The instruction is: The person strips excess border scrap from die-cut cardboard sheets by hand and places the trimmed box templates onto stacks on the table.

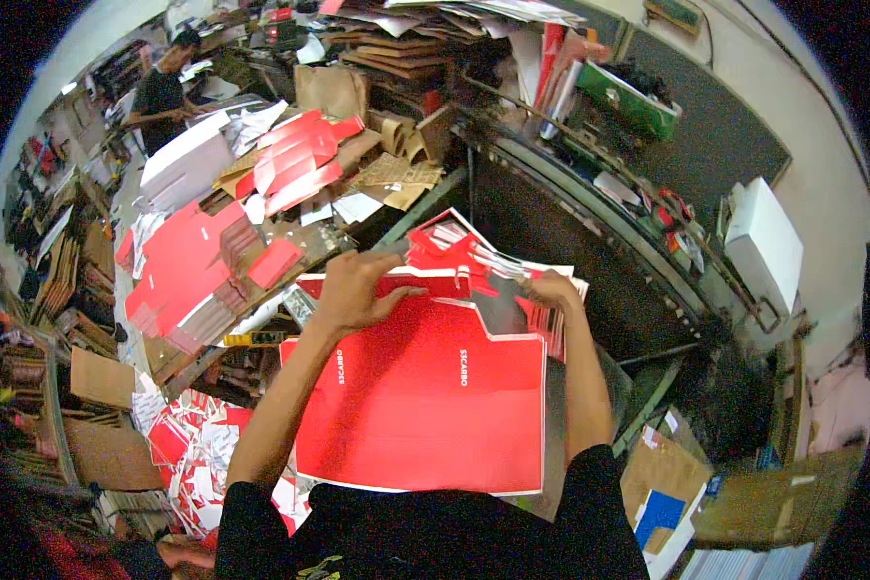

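A stack of large red cardboard sheets point(425, 416) with white edges lies in front of me, its far edge cut in steps. My left hand point(353, 290) is over the stack's far left edge, thumb spread from the fingers. Beyond that edge is a bunch of red and white cardboard offcuts point(445, 249), partly blurred. At the right end of these offcuts my right hand point(556, 290) has its fingers curled round their edge. Red strips hang beneath it, and its fingertips are partly hidden.
Cut red box blanks point(188, 271) are stacked on a table at left, with more red blanks point(300, 159) behind. Red and white scraps point(203, 454) pile up at lower left. A dark machine frame point(570, 222) stands ahead right. Another person point(159, 97) works at far left.
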Available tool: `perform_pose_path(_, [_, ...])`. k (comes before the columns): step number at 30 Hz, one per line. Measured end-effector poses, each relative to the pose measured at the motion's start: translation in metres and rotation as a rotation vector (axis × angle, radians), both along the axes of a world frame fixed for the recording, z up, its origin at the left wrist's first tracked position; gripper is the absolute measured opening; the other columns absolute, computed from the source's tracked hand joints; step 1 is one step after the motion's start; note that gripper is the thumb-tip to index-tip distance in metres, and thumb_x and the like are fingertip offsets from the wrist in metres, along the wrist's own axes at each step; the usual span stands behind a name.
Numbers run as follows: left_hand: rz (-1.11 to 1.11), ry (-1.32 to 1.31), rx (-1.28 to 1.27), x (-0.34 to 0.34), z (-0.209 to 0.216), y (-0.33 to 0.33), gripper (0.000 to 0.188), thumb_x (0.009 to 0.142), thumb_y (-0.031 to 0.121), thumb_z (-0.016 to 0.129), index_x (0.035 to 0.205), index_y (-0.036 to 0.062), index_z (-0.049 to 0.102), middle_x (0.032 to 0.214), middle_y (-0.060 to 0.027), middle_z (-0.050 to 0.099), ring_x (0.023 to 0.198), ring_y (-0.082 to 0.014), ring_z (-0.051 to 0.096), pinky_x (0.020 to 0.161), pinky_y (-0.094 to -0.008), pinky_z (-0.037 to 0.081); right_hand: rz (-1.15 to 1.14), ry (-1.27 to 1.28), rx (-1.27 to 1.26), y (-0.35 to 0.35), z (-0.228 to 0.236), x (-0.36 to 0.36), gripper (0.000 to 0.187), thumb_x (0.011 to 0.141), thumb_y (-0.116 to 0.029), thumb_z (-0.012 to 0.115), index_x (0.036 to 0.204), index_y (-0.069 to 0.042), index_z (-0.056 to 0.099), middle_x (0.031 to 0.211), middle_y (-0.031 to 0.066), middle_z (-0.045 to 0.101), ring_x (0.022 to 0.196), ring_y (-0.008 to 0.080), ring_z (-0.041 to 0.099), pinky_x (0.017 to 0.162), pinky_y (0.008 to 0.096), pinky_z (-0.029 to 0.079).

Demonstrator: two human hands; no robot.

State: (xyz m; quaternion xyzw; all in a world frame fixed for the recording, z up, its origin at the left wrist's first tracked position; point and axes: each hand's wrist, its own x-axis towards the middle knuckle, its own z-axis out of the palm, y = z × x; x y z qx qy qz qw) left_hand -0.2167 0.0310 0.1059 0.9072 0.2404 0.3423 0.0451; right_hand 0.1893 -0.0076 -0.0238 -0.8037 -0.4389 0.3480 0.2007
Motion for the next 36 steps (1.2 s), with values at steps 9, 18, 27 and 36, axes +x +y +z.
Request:
perform_pose_path(9, [0.02,-0.116,0.026,-0.014,0.024,-0.027,0.022,0.068,0.02,0.075,0.084,0.0081,0.067,0.079,-0.01,0.064,0.072,-0.0295,0.06,0.065,-0.0378,0.045,-0.405,-0.293,0.627,-0.089,-0.005,0.016,0.047,0.084,-0.047,0.062,0.084,0.0,0.07,0.07,0.0142,0.066,0.068,0.0235,0.066,0.064,0.0353,0.05])
perform_pose_path(18, [0.095,0.023,0.0,0.015,0.018,-0.017,0.035,0.079,0.038,0.069,0.091,0.0055,0.061,0.076,-0.0127,0.062,0.067,-0.0324,0.058,0.064,-0.0416,0.043,-0.045,-0.347,-0.002,-0.102,-0.104,0.018,0.09,0.082,-0.069,0.045,0.141,-0.002,0.029,0.141,0.0274,0.035,0.131,0.0405,0.035,0.107,0.046,0.031])
perform_pose_path(27, [0.134,0.481,-0.005,0.115,-0.046,0.073,0.06,0.075,0.056,0.066,0.109,0.0066,0.061,0.102,-0.0172,0.058,0.096,-0.0324,0.057,0.081,-0.0511,0.044,-0.312,-0.528,-0.161,-0.104,-0.149,0.087,0.102,0.075,-0.077,0.043,0.145,-0.005,0.022,0.145,0.027,0.027,0.135,0.0423,0.025,0.111,0.0501,0.023])
perform_pose_path(36, [0.209,0.408,-0.405,0.073,-0.171,0.068,0.094,0.077,0.053,0.065,0.141,-0.0003,0.022,0.146,-0.023,0.024,0.137,-0.0373,0.022,0.107,-0.0591,0.022,0.192,-0.464,0.056,-0.044,-0.094,0.06,0.079,0.076,-0.05,0.062,0.141,-0.015,0.037,0.148,0.0174,0.027,0.136,0.0363,0.022,0.11,0.0459,0.021])
